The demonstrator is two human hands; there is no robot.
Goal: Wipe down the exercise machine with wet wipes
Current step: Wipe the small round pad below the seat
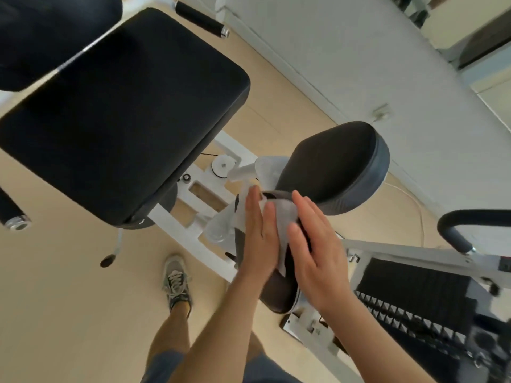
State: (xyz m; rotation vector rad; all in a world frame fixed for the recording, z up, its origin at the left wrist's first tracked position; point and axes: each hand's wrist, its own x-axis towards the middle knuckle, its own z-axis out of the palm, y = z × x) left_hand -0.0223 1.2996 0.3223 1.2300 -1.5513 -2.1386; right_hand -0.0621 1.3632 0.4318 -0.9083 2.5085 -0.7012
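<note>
Head view: we lean over exercise machine (177,229). Wet wipe (282,217) lies on small dark pad (276,294), just beside round seat (331,167). Our left hand (260,236) presses wipe flat, fingers straight and close together. Our right hand (312,244) lies flat too, fingers slightly spread. We think job is midway: small pad getting wiped. Big black back pad (119,114), seat, black handle (201,19): cannot tell if clean.

It was a gym room: a white-framed exercise machine (179,233) with a broad black pad (119,111) up and left of the left hand (260,239), a weight stack (409,288) right of the right hand (318,258), a foam-gripped handle (200,19) far beyond, pale wooden floor (55,286) below.
</note>
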